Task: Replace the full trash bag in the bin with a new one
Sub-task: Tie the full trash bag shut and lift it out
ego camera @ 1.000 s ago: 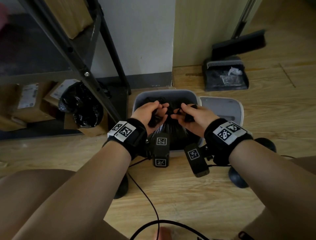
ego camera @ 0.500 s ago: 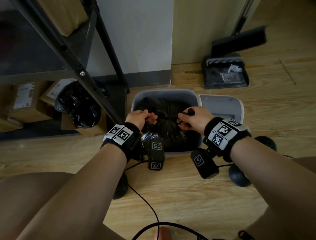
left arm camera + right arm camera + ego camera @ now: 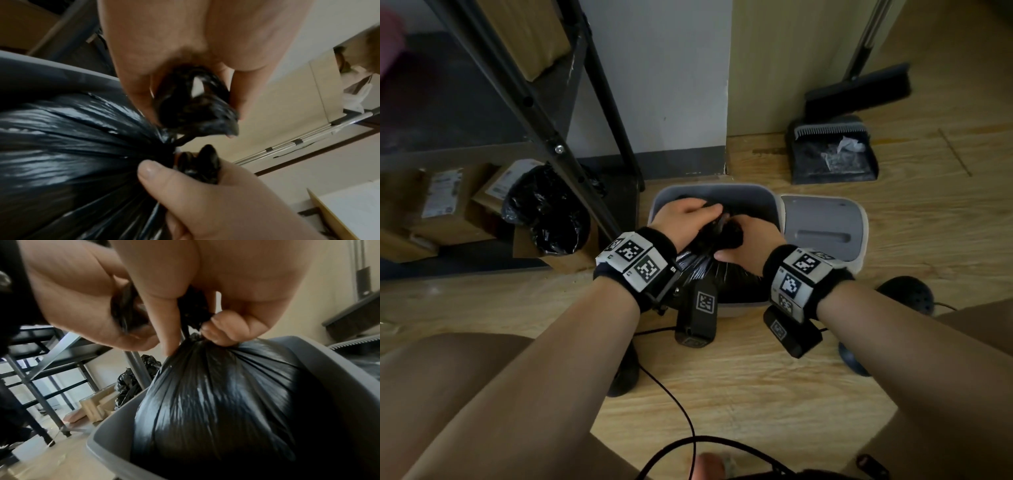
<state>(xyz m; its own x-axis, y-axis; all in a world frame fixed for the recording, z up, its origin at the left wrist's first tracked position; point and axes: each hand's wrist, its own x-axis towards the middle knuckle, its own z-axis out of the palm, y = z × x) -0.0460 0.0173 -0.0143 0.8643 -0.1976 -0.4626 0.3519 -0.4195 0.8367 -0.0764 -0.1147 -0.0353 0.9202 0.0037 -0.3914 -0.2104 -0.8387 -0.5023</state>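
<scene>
A full black trash bag (image 3: 709, 274) sits inside the grey bin (image 3: 717, 189), its mouth gathered into a neck with two twisted tails. My left hand (image 3: 698, 212) grips one tail (image 3: 193, 100) above the neck. My right hand (image 3: 736, 240) grips the other tail (image 3: 197, 165), close beside the left. In the right wrist view the right hand's curled fingers (image 3: 224, 332) pinch the plastic just over the bag's body (image 3: 216, 402). Both hands meet over the middle of the bin and hide the knot from the head view.
The bin's grey lid (image 3: 822, 233) lies on the wood floor to its right. A black metal rack (image 3: 544, 113) stands at the left, with another black bag (image 3: 551, 212) and cardboard boxes (image 3: 438, 202) under it. Dustpan (image 3: 832, 154) and broom (image 3: 859, 92) are behind; a cable (image 3: 671, 394) trails near me.
Half a second ago my hands were apart, pulling the two tails sideways. They have come back together over the bag's neck, each still holding a tail.
</scene>
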